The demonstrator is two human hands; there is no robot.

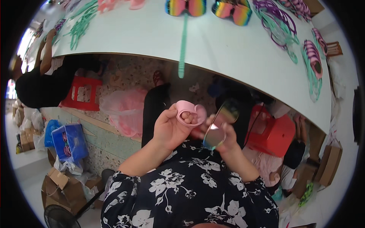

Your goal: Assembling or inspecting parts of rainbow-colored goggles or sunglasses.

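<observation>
Above my lap, my left hand [166, 127] is closed on a soft pink goggle frame [184, 105]. Its fingers show through one of the eye openings. Close beside it, my right hand [230, 137] grips a mirrored goggle lens [215, 133] with a rainbow sheen, held tilted. Motion blurs the lens and the right fingertips, and whether the lens touches the pink frame I cannot tell.
Mirrored goggles [186, 7] with a green strap [182, 49] hanging over the edge lie on the white table [133, 38]. Red stools [272, 131] stand on both sides. A pink-filled plastic bag [123, 110] and blue crate [70, 142] are left; a co-worker [42, 87] sits far left.
</observation>
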